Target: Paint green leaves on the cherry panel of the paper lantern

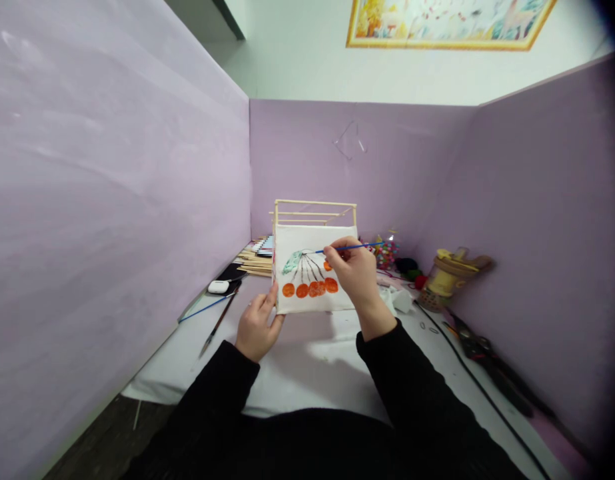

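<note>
My right hand (356, 270) is closed around a thin blue paintbrush (357, 247). The brush's tip points left, at the dark lines painted on a white panel (314, 235). On that panel are a green leaf shape (292, 262), dark stems fanning downward, and several orange-red round shapes (317, 289). The panel covers the near side of a box-like frame of pale wooden sticks (314, 202), whose bars show above it. At the panel's lower left corner, my left hand (258, 325) grips the edge, fingers behind and along the side. The lower right corner is partly behind my right wrist.
Left on the white-covered table (307, 380) lie another blue brush (204, 308), a dark-handled brush (220, 320), a white case (218, 287) and wooden sticks (257, 265). At right are a yellow container (437, 283), pliers (472, 340) and a black cable (454, 347). Purple partitions (362, 167) enclose the table.
</note>
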A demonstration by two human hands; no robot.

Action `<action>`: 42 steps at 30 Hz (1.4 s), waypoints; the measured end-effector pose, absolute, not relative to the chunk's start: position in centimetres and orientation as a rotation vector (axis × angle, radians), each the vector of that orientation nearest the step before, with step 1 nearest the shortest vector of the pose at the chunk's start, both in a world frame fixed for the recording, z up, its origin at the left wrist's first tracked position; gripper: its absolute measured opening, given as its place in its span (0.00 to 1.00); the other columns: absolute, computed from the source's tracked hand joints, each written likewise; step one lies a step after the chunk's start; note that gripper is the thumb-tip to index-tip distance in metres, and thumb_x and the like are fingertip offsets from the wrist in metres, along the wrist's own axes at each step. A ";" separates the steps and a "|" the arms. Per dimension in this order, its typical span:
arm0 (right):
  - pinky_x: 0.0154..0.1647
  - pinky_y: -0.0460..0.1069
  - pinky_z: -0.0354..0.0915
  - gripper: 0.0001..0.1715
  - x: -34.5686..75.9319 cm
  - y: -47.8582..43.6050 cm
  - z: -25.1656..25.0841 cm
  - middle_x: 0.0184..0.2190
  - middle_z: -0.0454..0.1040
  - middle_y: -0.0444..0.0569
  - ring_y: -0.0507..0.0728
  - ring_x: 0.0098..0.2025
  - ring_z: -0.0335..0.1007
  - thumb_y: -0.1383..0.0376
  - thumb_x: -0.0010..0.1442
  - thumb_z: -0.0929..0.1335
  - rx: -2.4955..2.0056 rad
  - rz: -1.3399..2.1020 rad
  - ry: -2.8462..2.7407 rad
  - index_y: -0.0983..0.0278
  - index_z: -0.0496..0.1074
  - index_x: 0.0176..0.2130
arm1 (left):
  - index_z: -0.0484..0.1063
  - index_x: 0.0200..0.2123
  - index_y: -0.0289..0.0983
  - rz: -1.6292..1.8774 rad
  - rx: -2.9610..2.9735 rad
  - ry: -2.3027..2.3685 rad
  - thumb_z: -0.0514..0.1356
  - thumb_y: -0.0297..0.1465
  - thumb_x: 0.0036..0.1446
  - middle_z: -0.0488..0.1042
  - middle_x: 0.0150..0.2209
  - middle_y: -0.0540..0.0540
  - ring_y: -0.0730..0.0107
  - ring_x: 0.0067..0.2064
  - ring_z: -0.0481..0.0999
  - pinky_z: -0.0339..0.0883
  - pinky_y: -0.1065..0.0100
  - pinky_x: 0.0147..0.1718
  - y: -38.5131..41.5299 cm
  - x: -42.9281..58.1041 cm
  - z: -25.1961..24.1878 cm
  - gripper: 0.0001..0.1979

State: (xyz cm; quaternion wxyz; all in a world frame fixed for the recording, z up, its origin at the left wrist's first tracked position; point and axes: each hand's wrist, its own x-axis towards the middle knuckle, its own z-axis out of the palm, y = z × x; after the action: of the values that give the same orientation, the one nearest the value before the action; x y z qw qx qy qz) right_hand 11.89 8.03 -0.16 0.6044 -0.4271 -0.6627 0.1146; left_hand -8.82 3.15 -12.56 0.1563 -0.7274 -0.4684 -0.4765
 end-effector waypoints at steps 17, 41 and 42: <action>0.30 0.46 0.59 0.10 11.9 8.4 -0.2 0.20 0.72 0.43 0.52 0.24 0.67 0.59 0.54 0.65 -1.112 0.098 -1.631 0.63 0.69 0.27 | 0.54 0.64 0.40 -1.360 -2.092 -1.355 0.57 0.30 0.58 0.70 0.36 0.45 0.66 0.35 0.72 0.69 0.66 0.38 3.0 -8.8 -12.4 0.31; 0.29 0.46 0.59 0.08 13.5 8.6 0.6 0.20 0.71 0.44 0.53 0.25 0.67 0.61 0.52 0.66 -1.190 0.056 -1.616 0.63 0.70 0.27 | 0.52 0.65 0.40 -1.362 -2.102 -1.338 0.58 0.31 0.58 0.70 0.37 0.45 0.66 0.35 0.71 0.69 0.66 0.37 3.2 -8.9 -12.5 0.32; 0.29 0.46 0.59 0.08 13.6 8.6 0.6 0.20 0.72 0.44 0.53 0.25 0.68 0.60 0.52 0.66 -1.191 0.056 -1.612 0.63 0.70 0.27 | 0.52 0.65 0.40 -1.361 -2.105 -1.333 0.58 0.31 0.58 0.70 0.37 0.45 0.66 0.35 0.72 0.69 0.66 0.37 3.2 -8.9 -12.5 0.32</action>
State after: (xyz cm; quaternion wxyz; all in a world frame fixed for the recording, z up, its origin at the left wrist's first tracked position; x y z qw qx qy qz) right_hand 13.60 8.64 0.60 0.5381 -0.5008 -0.6775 0.0237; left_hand -8.92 3.22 -12.52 0.1505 -0.7330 -0.4642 -0.4740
